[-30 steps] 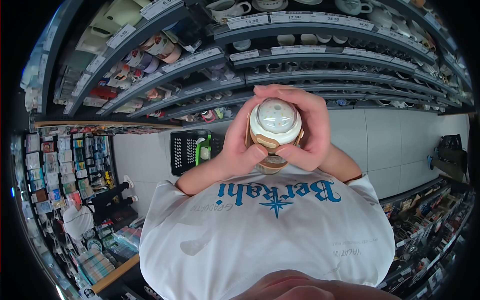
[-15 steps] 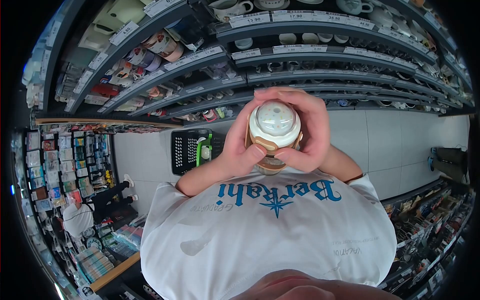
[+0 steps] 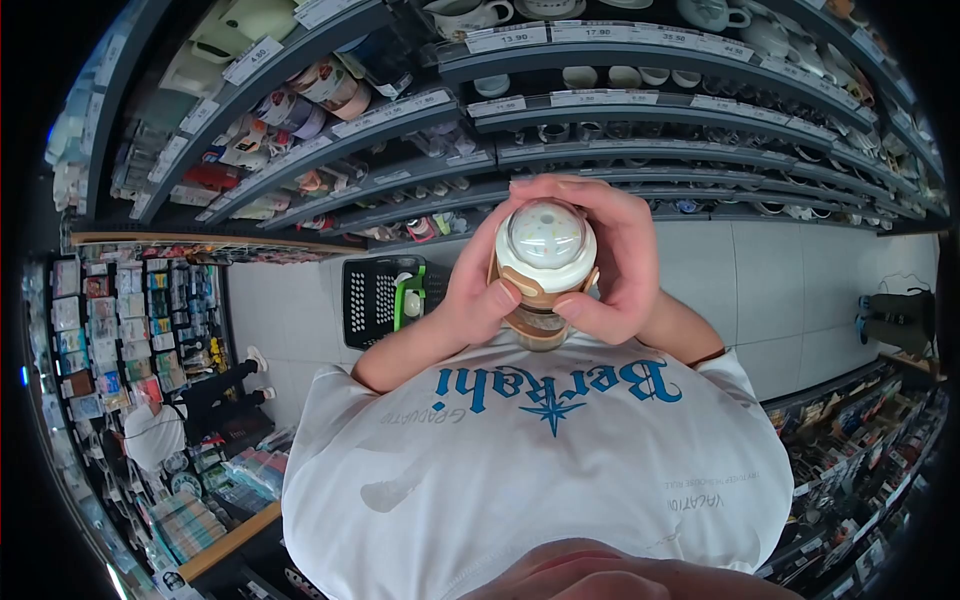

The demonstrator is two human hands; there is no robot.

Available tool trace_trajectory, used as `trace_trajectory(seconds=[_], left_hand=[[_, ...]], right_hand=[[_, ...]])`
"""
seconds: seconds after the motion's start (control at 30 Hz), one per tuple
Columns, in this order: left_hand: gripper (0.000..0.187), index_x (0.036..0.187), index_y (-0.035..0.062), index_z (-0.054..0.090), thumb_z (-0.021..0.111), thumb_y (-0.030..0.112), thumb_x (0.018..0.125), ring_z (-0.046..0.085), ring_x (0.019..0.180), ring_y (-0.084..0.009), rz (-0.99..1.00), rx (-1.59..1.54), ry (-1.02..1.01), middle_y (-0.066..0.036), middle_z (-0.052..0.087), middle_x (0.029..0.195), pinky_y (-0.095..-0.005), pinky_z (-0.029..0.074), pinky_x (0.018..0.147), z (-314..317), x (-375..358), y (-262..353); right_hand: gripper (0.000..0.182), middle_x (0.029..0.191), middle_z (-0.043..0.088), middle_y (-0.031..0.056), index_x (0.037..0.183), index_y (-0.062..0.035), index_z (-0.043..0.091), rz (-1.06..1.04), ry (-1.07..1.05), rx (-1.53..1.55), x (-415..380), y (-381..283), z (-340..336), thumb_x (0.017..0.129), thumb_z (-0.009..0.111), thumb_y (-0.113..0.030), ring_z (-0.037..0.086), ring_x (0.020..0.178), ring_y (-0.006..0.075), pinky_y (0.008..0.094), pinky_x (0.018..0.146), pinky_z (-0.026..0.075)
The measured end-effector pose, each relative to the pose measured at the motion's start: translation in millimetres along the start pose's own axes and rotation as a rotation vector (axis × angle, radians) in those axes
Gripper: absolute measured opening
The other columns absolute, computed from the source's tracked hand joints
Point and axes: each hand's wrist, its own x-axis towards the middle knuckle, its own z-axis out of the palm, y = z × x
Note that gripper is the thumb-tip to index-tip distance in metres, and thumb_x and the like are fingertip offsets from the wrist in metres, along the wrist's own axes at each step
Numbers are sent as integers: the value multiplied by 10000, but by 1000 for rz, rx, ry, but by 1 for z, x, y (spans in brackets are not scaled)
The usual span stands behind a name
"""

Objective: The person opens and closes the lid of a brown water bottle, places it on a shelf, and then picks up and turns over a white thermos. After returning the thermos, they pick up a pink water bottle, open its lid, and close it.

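Observation:
Between both hands, in front of my chest, is a drinking bottle (image 3: 545, 265) with a clear domed lid, a white collar and a brown band around it. Its lower part looks see-through with a brownish tint. My left hand (image 3: 483, 285) wraps its left side, the thumb resting by the brown band. On the other side my right hand (image 3: 622, 265) curls around it, fingers reaching over the far side and thumb in front. The lid faces up toward me, and the bottle leans a little.
Shelves of cups and teapots with price tags (image 3: 505, 38) curve across the front. A black shopping basket (image 3: 368, 300) with a green handle sits on the floor at left. One person (image 3: 155, 435) is at lower left, another (image 3: 898, 318) at far right. Goods racks (image 3: 135, 325) stand left.
The bottle has tilted slightly, with its lid shifting a little left and more of its lower part showing. Both hands stay around it.

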Motion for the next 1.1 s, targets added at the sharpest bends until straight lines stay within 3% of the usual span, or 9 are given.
trace_trajectory(seconds=[0.03,0.1,0.13,0.2,0.3,0.43,0.53,0.6,1.1], left_hand=[[982,1350,6,359,608,753,762,631,1018,-270,0,-1,4,-164,572,1167,-380,537,855,-3,0,-2],[958,1479,-34,219,646,554,856,461,1305,-253,30,-141,-118,-160,451,1400,-386,360,1085,-6,-1,-3],[958,1479,-34,219,646,554,856,461,1305,-253,29,-142,-114,-160,451,1400,-386,360,1085,-3,-1,-2],[991,1346,1,355,614,754,756,632,1012,-260,13,-32,19,-177,548,1204,-373,538,852,8,-1,3],[999,1357,-3,334,645,729,752,630,1024,-262,0,-51,1,-179,538,1220,-372,541,860,10,-2,4],[1006,1381,-6,303,687,680,754,626,1054,-272,9,-91,-30,-173,524,1244,-374,544,875,10,-6,2],[1027,1416,-5,262,719,635,756,604,1117,-276,-11,-113,-16,-168,496,1289,-379,531,914,11,-11,1],[905,1484,-22,203,688,424,864,457,1306,-269,84,-155,-108,-174,437,1409,-389,361,1085,8,-12,-3],[975,1481,-59,205,734,415,813,412,1337,-275,96,-134,-150,-183,388,1447,-397,318,1109,14,-11,-4]], right_hand=[[700,1366,468,278,1366,10,345,2,-2,2,0,0,0,792,723,-121,535,1232,334,408,1006,449],[700,1345,491,277,1366,6,346,-8,7,-19,0,1,1,785,720,-104,574,1184,339,415,987,467],[700,1345,491,277,1366,6,346,-5,5,-16,2,0,0,785,720,-104,574,1184,339,415,987,467],[708,1301,522,294,1366,-6,345,4,-53,-18,7,-5,-4,771,720,-87,617,1116,352,430,944,499],[682,1245,552,316,1342,-17,377,-184,137,56,5,6,8,760,726,-86,641,1064,372,431,888,533],[606,1212,564,323,1278,-36,447,-153,167,64,8,-4,4,753,740,-111,643,1050,384,425,853,549],[530,1188,578,312,1213,-49,499,-215,-39,-163,8,-7,-9,750,746,-126,652,1017,385,422,842,552],[479,1185,575,306,1174,-61,521,-207,-9,-142,7,-8,-8,757,743,-136,650,1004,376,428,832,552],[440,1173,554,313,1154,-90,539,-380,-21,-127,10,-5,-10,769,740,-154,658,888,331,357,665,543]])
